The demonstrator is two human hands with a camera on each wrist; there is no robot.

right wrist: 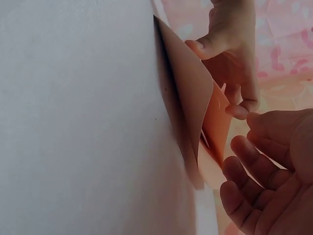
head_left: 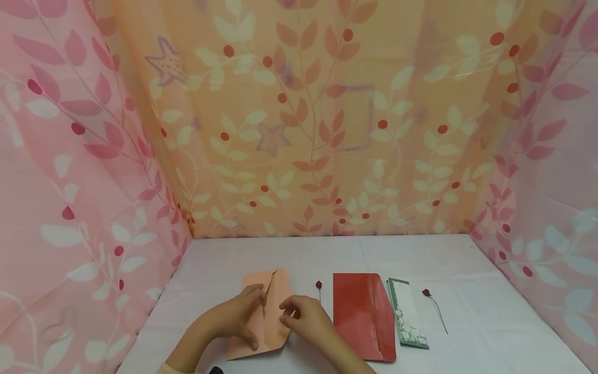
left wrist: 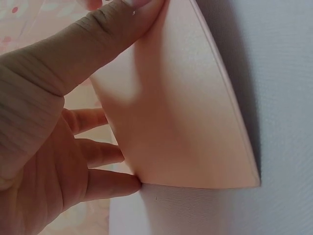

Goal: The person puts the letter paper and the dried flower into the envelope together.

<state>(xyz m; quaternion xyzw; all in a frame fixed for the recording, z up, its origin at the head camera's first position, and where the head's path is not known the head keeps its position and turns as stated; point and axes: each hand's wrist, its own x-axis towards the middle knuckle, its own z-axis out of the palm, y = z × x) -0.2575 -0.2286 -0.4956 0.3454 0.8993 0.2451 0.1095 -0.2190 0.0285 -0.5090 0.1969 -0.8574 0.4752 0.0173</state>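
Note:
A peach envelope (head_left: pixel 272 318) lies at the near middle of the white table (head_left: pixel 476 332), one long side raised off the cloth. My left hand (head_left: pixel 233 317) grips it, the thumb pressed on its face (left wrist: pixel 186 112) and the fingers curled behind it. In the right wrist view the envelope (right wrist: pixel 193 93) stands up from the table and its flap gapes a little. My right hand (head_left: pixel 306 319) hovers at the envelope's right edge with its fingers (right wrist: pixel 244 166) loosely curled beside the flap. They close on nothing that I can see.
Right of the hands lie a red envelope (head_left: pixel 363 317), a green and white card (head_left: pixel 407 319) and two small red paper roses on wire stems (head_left: pixel 319 285) (head_left: pixel 427 293). Leaf-patterned cloth walls (head_left: pixel 299 130) close in the table on three sides.

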